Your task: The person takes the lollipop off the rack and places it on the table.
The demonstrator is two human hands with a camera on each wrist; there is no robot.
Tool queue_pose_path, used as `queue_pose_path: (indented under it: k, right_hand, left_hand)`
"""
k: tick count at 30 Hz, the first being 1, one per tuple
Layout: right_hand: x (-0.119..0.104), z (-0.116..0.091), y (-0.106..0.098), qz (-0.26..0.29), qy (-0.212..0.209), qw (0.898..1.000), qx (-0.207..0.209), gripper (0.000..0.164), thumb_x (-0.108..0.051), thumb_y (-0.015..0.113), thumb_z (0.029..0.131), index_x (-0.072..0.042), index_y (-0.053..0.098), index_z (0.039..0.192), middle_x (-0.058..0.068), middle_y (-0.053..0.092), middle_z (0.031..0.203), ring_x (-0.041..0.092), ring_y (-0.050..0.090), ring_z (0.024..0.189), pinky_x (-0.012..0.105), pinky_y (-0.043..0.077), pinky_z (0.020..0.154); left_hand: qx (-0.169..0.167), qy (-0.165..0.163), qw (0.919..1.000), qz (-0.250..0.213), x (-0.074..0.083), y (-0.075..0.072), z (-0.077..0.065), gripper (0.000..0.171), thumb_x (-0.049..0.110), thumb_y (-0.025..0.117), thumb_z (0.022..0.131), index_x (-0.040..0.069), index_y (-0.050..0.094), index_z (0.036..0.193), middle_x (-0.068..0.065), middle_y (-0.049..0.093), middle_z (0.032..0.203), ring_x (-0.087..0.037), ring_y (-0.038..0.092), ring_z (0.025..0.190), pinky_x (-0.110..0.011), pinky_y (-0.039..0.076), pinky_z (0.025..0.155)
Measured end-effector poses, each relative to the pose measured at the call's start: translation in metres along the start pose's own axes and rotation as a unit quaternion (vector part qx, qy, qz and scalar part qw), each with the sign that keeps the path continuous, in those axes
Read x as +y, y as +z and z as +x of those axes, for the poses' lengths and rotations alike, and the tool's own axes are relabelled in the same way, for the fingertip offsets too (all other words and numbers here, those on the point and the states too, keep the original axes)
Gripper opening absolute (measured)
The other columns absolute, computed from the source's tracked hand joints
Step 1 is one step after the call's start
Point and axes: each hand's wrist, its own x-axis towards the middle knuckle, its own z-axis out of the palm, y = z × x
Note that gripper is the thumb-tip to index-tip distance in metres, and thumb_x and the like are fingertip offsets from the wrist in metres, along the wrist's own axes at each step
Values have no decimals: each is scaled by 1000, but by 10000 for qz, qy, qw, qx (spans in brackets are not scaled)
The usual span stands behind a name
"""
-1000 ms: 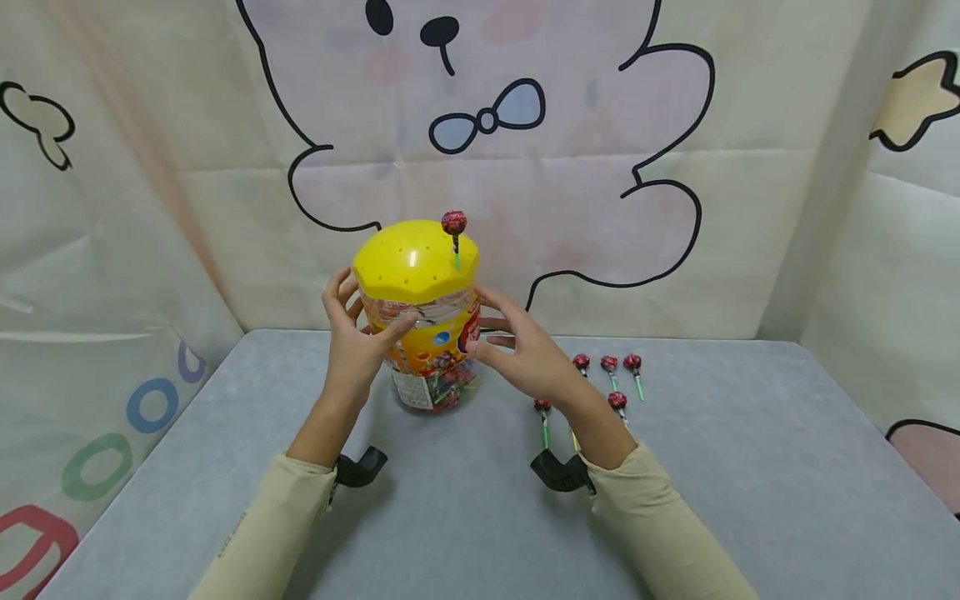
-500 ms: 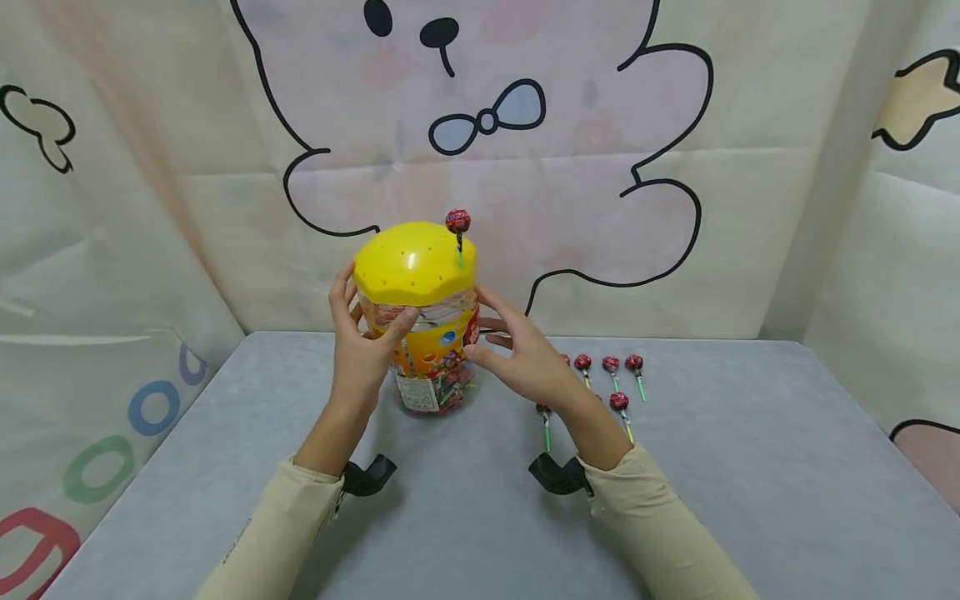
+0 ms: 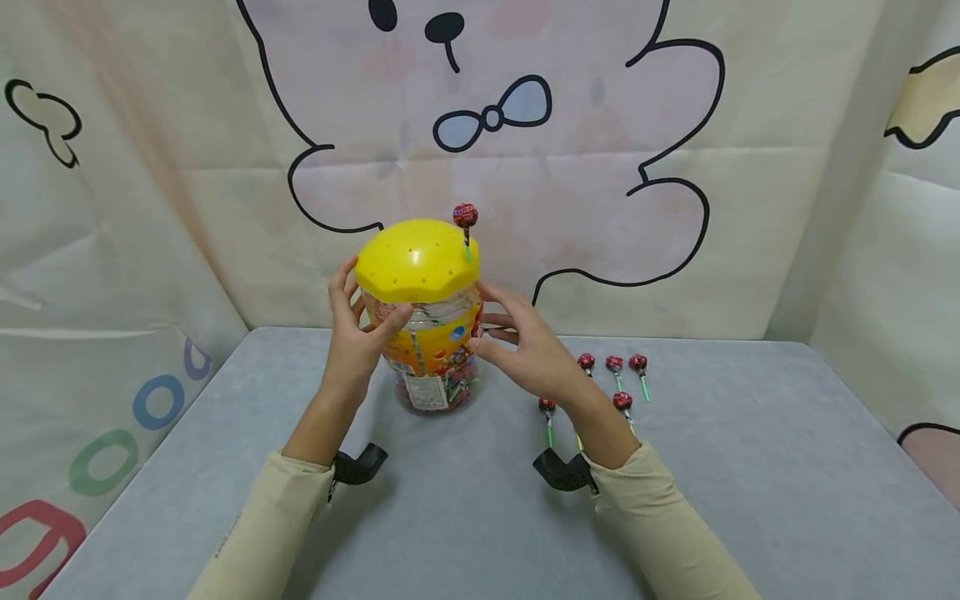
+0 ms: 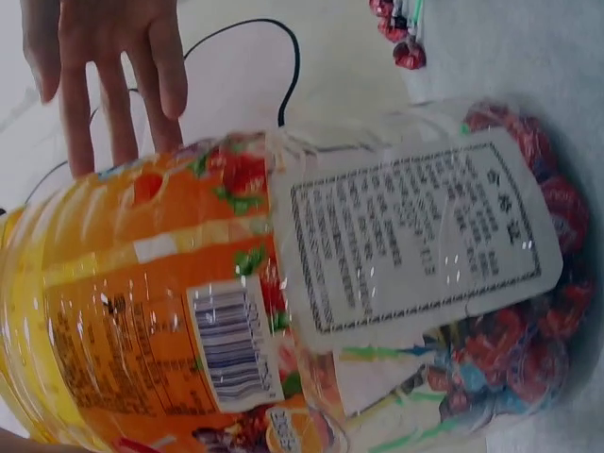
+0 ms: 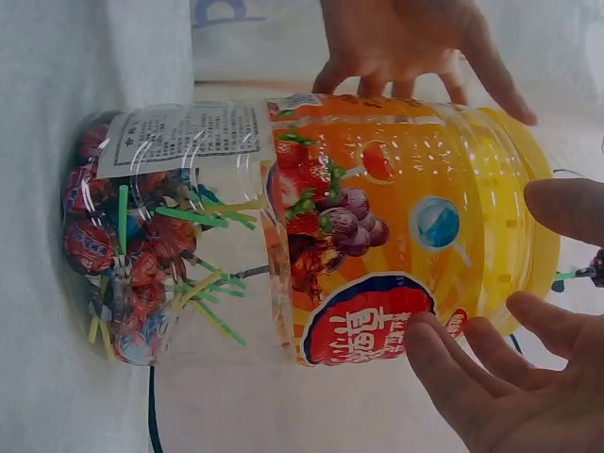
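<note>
A clear plastic candy jar [image 3: 431, 354] with an orange printed band and a yellow lid [image 3: 416, 265] stands on the table. Wrapped lollipops [image 5: 146, 274] fill its lower part. One red-wrapped lollipop [image 3: 465, 216] sticks up at the lid's right side. My left hand [image 3: 354, 337] holds the jar's left side, thumb across the front below the lid and fingers partly hidden around the side. From the right, my right hand [image 3: 528, 350] holds the jar with bent fingers and thumb. A white sticker [image 4: 425, 236] shows on the jar's lower front.
Several loose red lollipops [image 3: 622, 402] lie on the grey cloth-covered table [image 3: 480, 517], right of the jar and partly behind my right forearm. A printed cloth backdrop [image 3: 570, 208] hangs behind the table. Each wrist wears a black mount [image 3: 360, 464].
The jar has turned, its front moving to the right: the white sticker has shifted right and the red logo is now mostly hidden by my right hand. The lid's lollipop has shifted slightly right.
</note>
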Motion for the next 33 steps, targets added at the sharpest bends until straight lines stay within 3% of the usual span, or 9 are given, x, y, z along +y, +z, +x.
queue_pose_path:
  k: [11,18,22,27,33]
  right_hand:
    - [2,0,-2,-157,27,9999,0,72,-18,65,97,-18,25,158,6,25,163,34,46,139,55,40,113]
    - [-2,13,-10,-291,110,9994,-180,70,-22,63,99,-19,25,158,7,31,161,36,48,138,55,43,111]
    - [-13,21,-18,-561,219,9981,-134,75,-25,62,99,-26,17,159,10,37,157,36,50,135,53,46,108]
    - [-36,36,-31,-1009,-315,9933,461,79,-22,63,97,-35,13,156,12,47,148,31,58,125,48,50,104]
    - [-53,57,-38,-1727,-944,9782,662,66,-14,63,97,-32,29,150,12,59,132,26,63,113,42,55,96]
  left_hand:
    - [145,199,9988,430,-2,12,-9,97,23,79,86,37,11,154,0,10,162,-26,21,145,-63,31,113]
    - [344,415,9957,748,-1,11,-10,99,27,82,83,35,13,153,-2,13,159,-27,22,142,-63,35,110]
    - [414,377,9949,836,-3,9,-10,98,28,82,83,38,13,153,-1,14,158,-26,23,141,-62,36,110]
    - [454,388,9946,845,-3,9,-7,98,29,82,83,40,14,152,0,14,158,-26,24,141,-59,38,110]
    - [368,268,9949,900,0,10,-9,98,29,81,84,41,12,152,0,13,158,-26,24,142,-59,39,110]
